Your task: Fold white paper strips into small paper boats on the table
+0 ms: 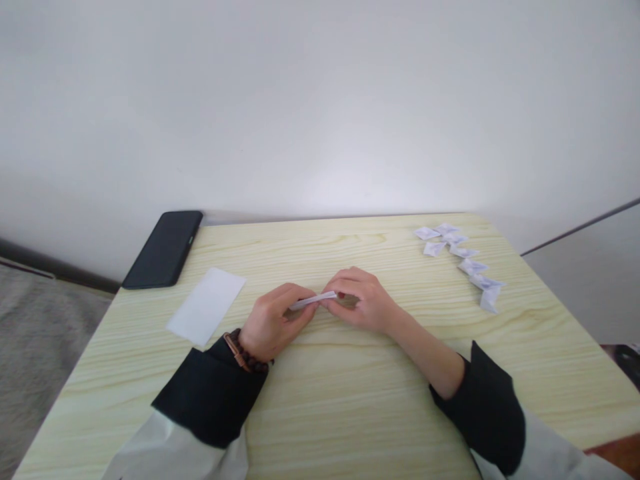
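Note:
Between my two hands is a narrow folded strip of white paper (313,301), seen nearly edge-on just above the table. My left hand (273,319), with a dark beaded bracelet at the wrist, pinches its left part between thumb and fingers. At the strip's right end, the thumb and fingers of my right hand (364,300) are closed on it. Left of my left hand, a stack or sheet of white paper (206,308) lies flat. Several small folded white paper boats (463,252) sit in a curved group at the right rear.
A black tablet or large phone (164,249) lies at the table's back left corner. The light wood-grain table (340,407) meets a white wall (320,113) behind. Dark objects (627,363) show beyond the right edge.

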The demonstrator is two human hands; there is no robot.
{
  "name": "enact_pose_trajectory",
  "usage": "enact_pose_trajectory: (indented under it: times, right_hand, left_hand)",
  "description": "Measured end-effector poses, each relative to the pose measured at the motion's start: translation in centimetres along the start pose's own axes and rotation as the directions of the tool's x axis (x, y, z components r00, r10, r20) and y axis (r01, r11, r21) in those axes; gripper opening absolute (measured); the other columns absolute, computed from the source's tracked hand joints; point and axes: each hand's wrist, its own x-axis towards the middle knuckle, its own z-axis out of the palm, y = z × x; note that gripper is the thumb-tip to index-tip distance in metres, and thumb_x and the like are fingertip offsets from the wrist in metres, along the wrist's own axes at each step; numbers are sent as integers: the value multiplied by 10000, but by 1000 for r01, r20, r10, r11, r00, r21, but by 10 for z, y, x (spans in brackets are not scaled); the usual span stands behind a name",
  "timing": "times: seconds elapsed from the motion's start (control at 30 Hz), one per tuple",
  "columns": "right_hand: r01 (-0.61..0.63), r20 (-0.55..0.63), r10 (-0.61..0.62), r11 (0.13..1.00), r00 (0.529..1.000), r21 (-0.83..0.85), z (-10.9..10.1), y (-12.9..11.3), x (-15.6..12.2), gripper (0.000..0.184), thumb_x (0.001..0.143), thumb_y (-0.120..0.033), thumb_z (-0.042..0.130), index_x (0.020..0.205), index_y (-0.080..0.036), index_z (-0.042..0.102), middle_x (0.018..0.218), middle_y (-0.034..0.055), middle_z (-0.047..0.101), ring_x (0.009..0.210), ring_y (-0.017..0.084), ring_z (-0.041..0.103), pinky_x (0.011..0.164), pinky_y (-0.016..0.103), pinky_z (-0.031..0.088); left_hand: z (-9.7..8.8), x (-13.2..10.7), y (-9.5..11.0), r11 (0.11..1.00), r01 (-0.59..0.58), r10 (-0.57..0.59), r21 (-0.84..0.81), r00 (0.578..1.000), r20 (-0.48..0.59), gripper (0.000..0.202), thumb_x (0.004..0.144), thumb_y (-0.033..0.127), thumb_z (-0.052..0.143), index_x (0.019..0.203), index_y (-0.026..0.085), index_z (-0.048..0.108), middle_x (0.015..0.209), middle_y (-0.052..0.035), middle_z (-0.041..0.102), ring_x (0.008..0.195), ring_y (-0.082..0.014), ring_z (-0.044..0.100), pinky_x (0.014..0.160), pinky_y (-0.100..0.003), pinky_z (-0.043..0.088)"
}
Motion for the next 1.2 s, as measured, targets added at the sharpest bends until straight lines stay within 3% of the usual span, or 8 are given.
enact_pose_trajectory:
  times: [0.4, 0.57, 0.77, 1.0, 1.2]
  right_hand:
    - [61, 108, -56, 997, 992, -39, -2, -2, 0, 200, 884, -272, 501, 745, -181, 613, 686, 18, 616, 647, 127, 536, 652, 268, 393]
    - [-44, 99, 34, 993, 994, 108, -5, -4, 1, 194, 888, -257, 504, 773, -158, 624, 672, 12, 573, 600, 103, 491, 577, 222, 382]
    - [-199, 97, 176, 921, 980, 335, -12, 0, 2, 213, 880, -267, 523, 736, -138, 611, 636, -7, 535, 549, 77, 436, 502, 204, 311]
    - [-355, 216, 287, 830, 933, 430, -12, 4, -1, 328, 865, -341, 532, 603, -150, 483, 541, -49, 373, 494, 62, 321, 450, 206, 232]
    - [-297, 220, 233, 894, 947, 335, -9, -2, 3, 298, 840, -310, 541, 596, -145, 504, 525, -49, 403, 474, 55, 344, 449, 193, 239]
  left_hand:
    - [-1, 0, 1, 997, -76, 76, 15, 997, 1, 138, 816, 187, 548, 740, 163, 661, 663, -16, 649, 630, -120, 578, 598, -220, 454]
    - [-4, 2, 3, 997, 77, -77, -20, 997, 17, 163, 778, 204, 534, 719, 147, 675, 652, -16, 654, 583, -109, 570, 535, -198, 431]
    - [-13, 5, 3, 968, 245, -239, -51, 966, 93, 289, 793, 296, 504, 657, 136, 703, 562, -9, 633, 508, -98, 513, 498, -204, 380]
    - [-17, 4, 1, 959, 240, -214, -149, 962, 169, 330, 809, 301, 456, 680, 123, 702, 608, -32, 654, 550, -125, 542, 524, -219, 399]
    - [-12, 5, 5, 952, 284, -266, -111, 952, 155, 352, 801, 395, 518, 643, 113, 656, 506, 3, 542, 474, -89, 417, 452, -199, 320]
